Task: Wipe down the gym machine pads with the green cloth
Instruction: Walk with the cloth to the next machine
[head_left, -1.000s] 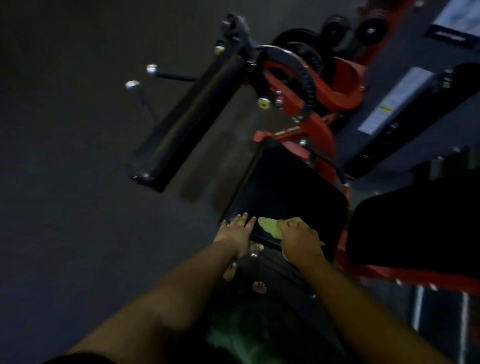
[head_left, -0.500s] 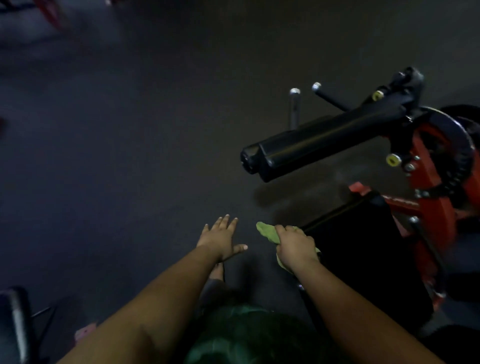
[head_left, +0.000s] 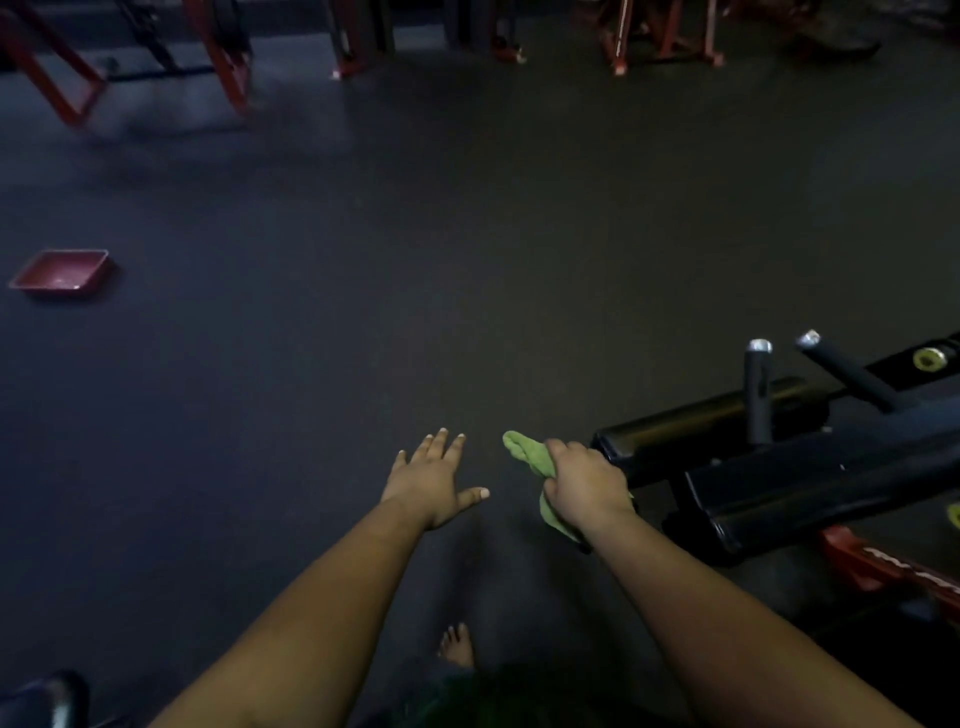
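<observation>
Two bare forearms without sleeves, no watch or rings visible, left hand (head_left: 434, 480) with short pale nails, right hand (head_left: 584, 483) seen from the back, one bare foot (head_left: 457, 646) below, dark green garment (head_left: 498, 699) at bottom edge, blurred

Both arms reach forward from the bottom of the frame over the dark rubber gym floor (head_left: 467, 234). The left hand (head_left: 434, 480) sits at lower centre, above the floor, apart from everything. Just to its right, the right hand (head_left: 584, 486) holds the crumpled green cloth (head_left: 527, 452), which sticks out toward the upper left of that hand. Right of that, at the lower right edge, lies the black padded roller of the gym machine (head_left: 691, 431), with the long black flat pad (head_left: 810, 483) below it. A shallow red square tray (head_left: 60, 273) lies on the floor at the far left. Red machine frames (head_left: 218, 52) line the top edge. A bare foot (head_left: 457, 644) shows at bottom centre.
</observation>
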